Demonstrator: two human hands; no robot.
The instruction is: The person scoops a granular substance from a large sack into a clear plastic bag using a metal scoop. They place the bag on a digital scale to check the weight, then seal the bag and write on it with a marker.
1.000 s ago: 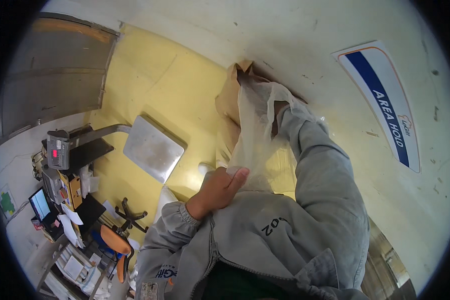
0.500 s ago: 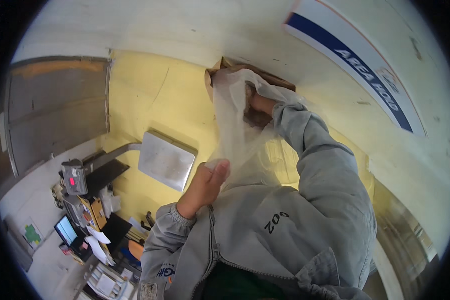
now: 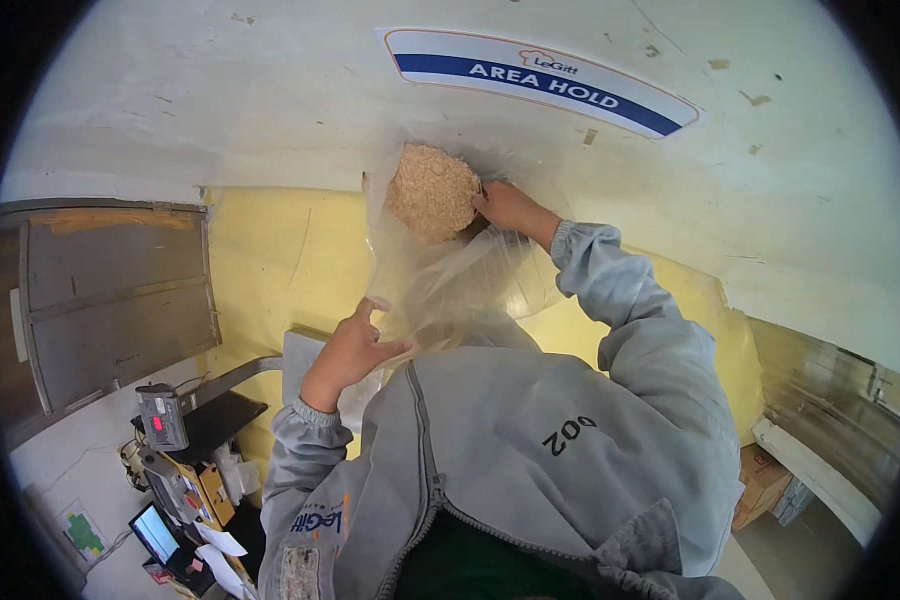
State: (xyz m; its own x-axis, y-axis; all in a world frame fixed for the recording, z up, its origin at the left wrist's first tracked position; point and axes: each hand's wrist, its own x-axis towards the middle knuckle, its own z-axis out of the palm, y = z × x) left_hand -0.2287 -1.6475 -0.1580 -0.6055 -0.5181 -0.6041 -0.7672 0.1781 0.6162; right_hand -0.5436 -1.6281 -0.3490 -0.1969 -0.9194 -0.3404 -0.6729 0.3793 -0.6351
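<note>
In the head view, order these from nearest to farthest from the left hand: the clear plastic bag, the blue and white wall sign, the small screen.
1. clear plastic bag, touching the left hand.
2. small screen, lower left.
3. blue and white wall sign, at top.

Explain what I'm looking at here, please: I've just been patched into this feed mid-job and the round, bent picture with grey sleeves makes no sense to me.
There is no machine here. A person wears a wide fisheye camera on the head, looking down at their own two bare hands, so straight edges curve toward the rim. The grey jacket filling the lower middle is the wearer's own body and arms.

The right hand is raised and grips a round tan crumbly-looking disc at its edge; the disc appears to sit inside a clear thin plastic bag. The left hand holds the lower part of that bag.

Behind them is a pale wall with a yellow lower band and a blue and white sign. At lower left stands a cluttered desk with a small lit screen and a grey device with a red display.
</note>
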